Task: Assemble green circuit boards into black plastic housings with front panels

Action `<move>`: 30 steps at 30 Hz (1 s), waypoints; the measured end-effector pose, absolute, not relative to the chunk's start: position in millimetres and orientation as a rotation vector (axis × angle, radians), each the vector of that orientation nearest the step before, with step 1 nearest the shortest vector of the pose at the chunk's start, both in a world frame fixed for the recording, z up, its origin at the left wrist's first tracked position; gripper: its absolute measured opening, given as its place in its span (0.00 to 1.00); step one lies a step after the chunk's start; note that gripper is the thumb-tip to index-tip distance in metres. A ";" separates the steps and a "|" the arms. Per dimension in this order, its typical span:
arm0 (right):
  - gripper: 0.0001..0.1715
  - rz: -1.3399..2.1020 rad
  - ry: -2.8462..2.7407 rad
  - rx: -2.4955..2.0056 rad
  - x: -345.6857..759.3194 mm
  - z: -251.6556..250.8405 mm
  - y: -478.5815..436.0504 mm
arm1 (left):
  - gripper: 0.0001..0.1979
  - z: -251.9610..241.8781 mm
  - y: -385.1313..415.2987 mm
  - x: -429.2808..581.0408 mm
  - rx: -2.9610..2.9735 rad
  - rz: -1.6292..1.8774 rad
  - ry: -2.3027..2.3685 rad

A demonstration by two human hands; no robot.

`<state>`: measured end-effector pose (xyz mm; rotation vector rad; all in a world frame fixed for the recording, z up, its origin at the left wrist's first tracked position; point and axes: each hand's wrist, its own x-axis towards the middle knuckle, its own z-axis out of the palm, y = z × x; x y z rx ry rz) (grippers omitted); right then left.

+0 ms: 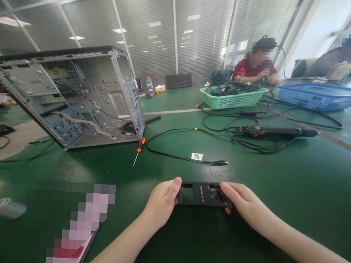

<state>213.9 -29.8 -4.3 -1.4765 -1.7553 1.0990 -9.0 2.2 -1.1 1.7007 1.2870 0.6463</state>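
Note:
Between my two hands is a black rectangular bracket (201, 194) with cut-out windows and small light markings, held a little above the green table. My left hand (167, 196) grips its left end, thumb on top. At the right end my right hand (237, 196) is closed in the same way, with fingertips showing beneath the edge. An opened computer case (118, 100) stands tilted at the left, its metal inside and loose cables visible. Beside its lower corner lies an orange-handled screwdriver (139, 145).
A black electric screwdriver (276, 132) with a cable lies at right. Behind it are a green basket (231, 102) of cables and a blue basket (320, 98). A label (197, 156), a tape roll (7, 208) and a bottle (149, 85) stand or lie about. Two people sit at the far right.

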 end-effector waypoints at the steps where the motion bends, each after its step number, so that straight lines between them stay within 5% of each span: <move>1: 0.41 1.104 -1.757 -1.476 213.8 -3.9 -30.1 | 0.32 -0.2 2.2 -8.9 1.727 0.648 1.282; 11: 0.28 1.216 -1.620 -1.374 215.5 0.4 -34.0 | 0.22 5.8 2.3 -7.9 1.850 0.703 1.235; 22: 0.36 1.224 -1.550 -1.273 217.5 6.7 -33.0 | 0.17 1.3 -1.7 -4.0 1.922 0.881 0.961; 26: 0.22 0.794 -1.904 -1.382 221.7 18.7 -37.4 | 0.22 -0.7 0.9 -2.9 1.830 0.995 1.006; 30: 0.22 0.146 -1.895 -1.599 254.9 28.4 -57.1 | 0.22 -3.7 6.0 -4.9 1.737 0.945 1.192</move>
